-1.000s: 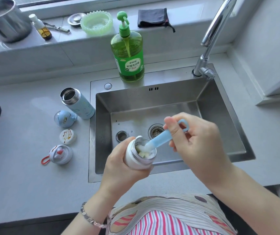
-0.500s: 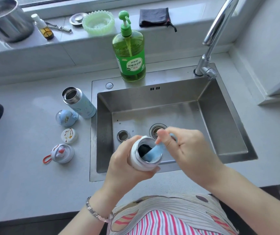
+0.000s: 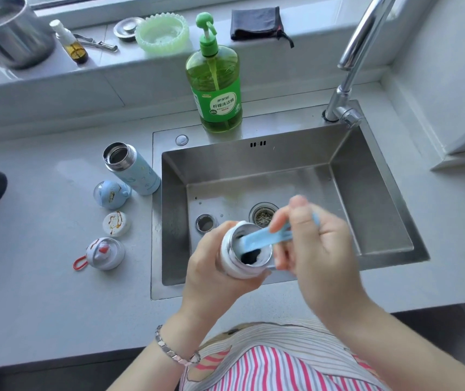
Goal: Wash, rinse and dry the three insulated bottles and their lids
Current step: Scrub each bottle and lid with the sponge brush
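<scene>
White bottle (image 3: 232,268) over near edge of sink (image 3: 372,198), gripped in my left hand (image 3: 211,275), mouth tilted right toward my right hand (image 3: 321,249), which pinches blue brush (image 3: 265,239) entering along bottle's axis.

Our left hand (image 3: 214,277) grips a white bottle (image 3: 235,266) over the sink's (image 3: 366,187) near edge, its mouth tilted toward us. Our right hand (image 3: 321,249), blurred, pinches a blue brush (image 3: 265,239) that reaches into that mouth. On the counter (image 3: 42,292) to the left sit an open pale-blue bottle (image 3: 136,172), a blue lid (image 3: 111,194), a white lid (image 3: 116,223) and a lid with a red loop (image 3: 104,253).
</scene>
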The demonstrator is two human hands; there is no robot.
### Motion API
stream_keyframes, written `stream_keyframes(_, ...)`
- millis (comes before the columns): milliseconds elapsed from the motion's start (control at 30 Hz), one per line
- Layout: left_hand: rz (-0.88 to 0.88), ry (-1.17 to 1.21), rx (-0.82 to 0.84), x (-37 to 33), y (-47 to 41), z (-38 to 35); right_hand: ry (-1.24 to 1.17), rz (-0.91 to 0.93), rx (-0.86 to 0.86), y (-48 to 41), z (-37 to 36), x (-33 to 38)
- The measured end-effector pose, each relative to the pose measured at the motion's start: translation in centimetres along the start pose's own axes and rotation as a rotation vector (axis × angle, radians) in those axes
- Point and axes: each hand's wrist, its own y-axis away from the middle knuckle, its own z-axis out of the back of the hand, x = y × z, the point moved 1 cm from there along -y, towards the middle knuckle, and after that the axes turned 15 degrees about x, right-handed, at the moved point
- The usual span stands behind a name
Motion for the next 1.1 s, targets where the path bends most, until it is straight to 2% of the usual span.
stream_keyframes(67, -0.002, -0.007, 0.006, -0.1, 0.1, -0.2, 0.064, -0.015, 0.052, 0.2, -0.7, 0.0)
stream_keyframes(233, 0.114, 0.067, -0.012, 0.2, 0.3, 0.7, -0.069, 0.042, -0.007, -0.8, 1.2, 2.0)
stream_keyframes(400, 0.080, -0.053, 0.017, 0.4, 0.2, 0.6, -0.128, -0.179, -0.022, -0.7, 0.6, 0.6)
stream_keyframes(500, 0.168, -0.068, -0.029, 1.2, 0.5, 1.1, -0.193, -0.200, -0.132, -0.9, 1.9, 1.3)
stream_keyframes(567, 0.137, -0.118, -0.048, 0.9, 0.3, 0.9, -0.198, -0.230, -0.156, -1.0, 1.7, 0.8)
stream_keyframes(667, -0.005, -0.234, -0.054, -0.1, -0.2, 0.4, -0.142, -0.325, -0.043, -0.2, 0.1, -0.9)
stream_keyframes(767, -0.107, -0.323, -0.095, 0.2, -0.3, 0.9, -0.091, -0.335, 0.022, -0.4, 1.1, 0.2)
stream_keyframes(867, -0.091, -0.295, -0.095, 0.7, -0.5, 1.6, -0.016, -0.282, 0.052, -1.7, 2.9, 2.3)
stream_keyframes(1000, -0.137, -0.311, 0.011, 0.0, -1.1, 1.4, 0.089, -0.236, 0.138, -1.4, 2.1, 1.5)
stream_keyframes(1100, -0.062, -0.278, 0.045, 0.4, -1.1, 1.8, 0.130, -0.167, 0.164, -1.3, 3.2, 2.5)
